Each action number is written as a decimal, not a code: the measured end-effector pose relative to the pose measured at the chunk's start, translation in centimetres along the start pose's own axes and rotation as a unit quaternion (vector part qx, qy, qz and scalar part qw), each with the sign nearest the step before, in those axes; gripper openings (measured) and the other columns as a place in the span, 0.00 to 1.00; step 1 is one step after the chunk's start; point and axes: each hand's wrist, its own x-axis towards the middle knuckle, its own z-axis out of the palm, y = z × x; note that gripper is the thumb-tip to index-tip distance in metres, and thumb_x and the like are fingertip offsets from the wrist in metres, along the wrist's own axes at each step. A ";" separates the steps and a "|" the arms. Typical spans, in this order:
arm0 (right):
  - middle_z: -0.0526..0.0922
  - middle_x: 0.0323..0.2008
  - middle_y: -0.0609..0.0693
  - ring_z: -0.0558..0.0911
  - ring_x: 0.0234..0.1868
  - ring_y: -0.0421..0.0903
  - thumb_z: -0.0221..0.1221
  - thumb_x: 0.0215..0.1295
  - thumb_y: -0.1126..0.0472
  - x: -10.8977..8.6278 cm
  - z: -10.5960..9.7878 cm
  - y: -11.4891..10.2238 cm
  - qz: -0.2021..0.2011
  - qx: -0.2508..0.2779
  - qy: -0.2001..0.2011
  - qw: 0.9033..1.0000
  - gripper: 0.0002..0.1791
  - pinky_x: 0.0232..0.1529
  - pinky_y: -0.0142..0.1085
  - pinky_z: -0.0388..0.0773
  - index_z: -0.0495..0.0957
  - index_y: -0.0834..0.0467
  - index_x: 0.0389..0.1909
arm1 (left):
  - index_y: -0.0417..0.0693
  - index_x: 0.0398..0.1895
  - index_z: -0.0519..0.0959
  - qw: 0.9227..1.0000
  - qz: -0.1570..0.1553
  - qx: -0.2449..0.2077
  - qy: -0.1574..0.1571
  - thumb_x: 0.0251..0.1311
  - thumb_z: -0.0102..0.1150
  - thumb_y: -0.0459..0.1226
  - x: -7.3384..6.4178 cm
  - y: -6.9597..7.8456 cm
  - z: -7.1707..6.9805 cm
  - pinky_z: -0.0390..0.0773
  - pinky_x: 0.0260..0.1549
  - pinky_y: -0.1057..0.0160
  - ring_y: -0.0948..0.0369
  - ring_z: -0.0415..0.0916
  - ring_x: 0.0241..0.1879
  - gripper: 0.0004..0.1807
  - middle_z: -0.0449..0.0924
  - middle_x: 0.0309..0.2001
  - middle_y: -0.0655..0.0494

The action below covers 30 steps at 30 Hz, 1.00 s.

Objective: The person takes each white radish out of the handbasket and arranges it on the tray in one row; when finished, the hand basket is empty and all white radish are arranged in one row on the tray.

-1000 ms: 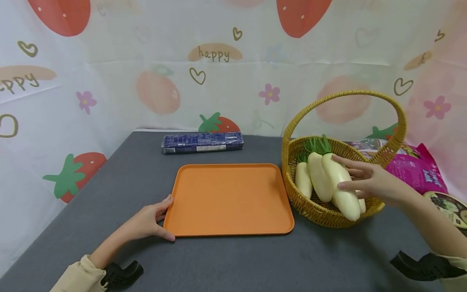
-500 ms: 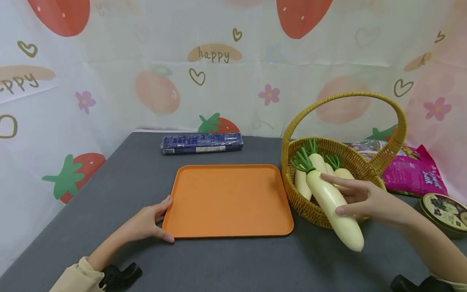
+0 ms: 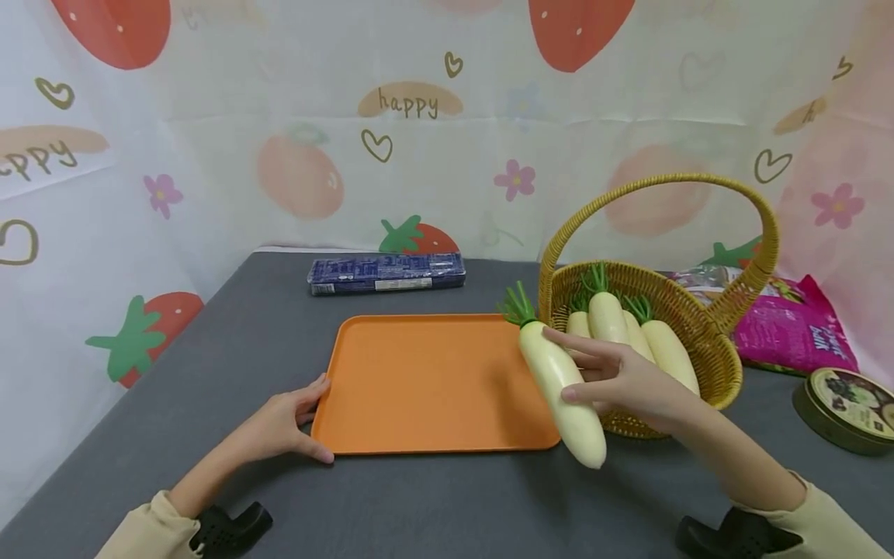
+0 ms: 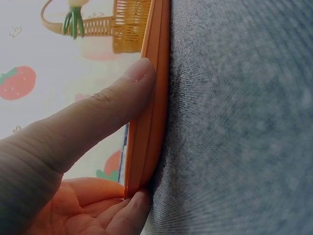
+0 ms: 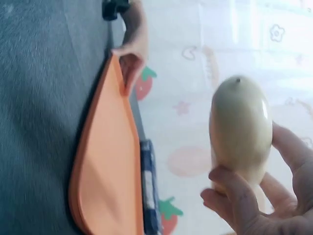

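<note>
Grey cloth covers a table (image 3: 447,505) before a strawberry-print backdrop (image 3: 230,194). Inward from the table's left edge, a person's left hand (image 3: 293,423) grips an orange tray (image 3: 419,380) by its near-left corner, thumb against the near rim, fingers at the left rim. A blue wrapped pack (image 3: 386,273) lies by the table's far edge, just behind the tray. Over the tray's right edge, a white radish (image 3: 559,380) is held tilted, its green leaves toward the far side, its tip past the near-right corner. Thumb and fingers of the right hand (image 3: 628,380) clasp it about the middle. Behind that hand, a wicker basket (image 3: 708,341) with a tall arched handle holds more radishes (image 3: 609,317). Farther right sit a pink bag (image 3: 796,334), toward the far edge, and, nearer, a round tin (image 3: 848,407).
</note>
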 end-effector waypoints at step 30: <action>0.62 0.61 0.58 0.76 0.48 0.50 0.61 0.56 0.62 13.3 8.6 1.3 -0.022 0.071 0.036 0.997 0.37 0.39 0.44 0.78 0.58 0.47 0.66 | 0.25 0.64 0.47 1.000 0.021 -0.003 0.017 0.34 0.74 0.42 -0.1 -0.2 0.0 0.74 0.43 0.64 0.43 0.54 0.60 0.58 0.45 0.64 0.30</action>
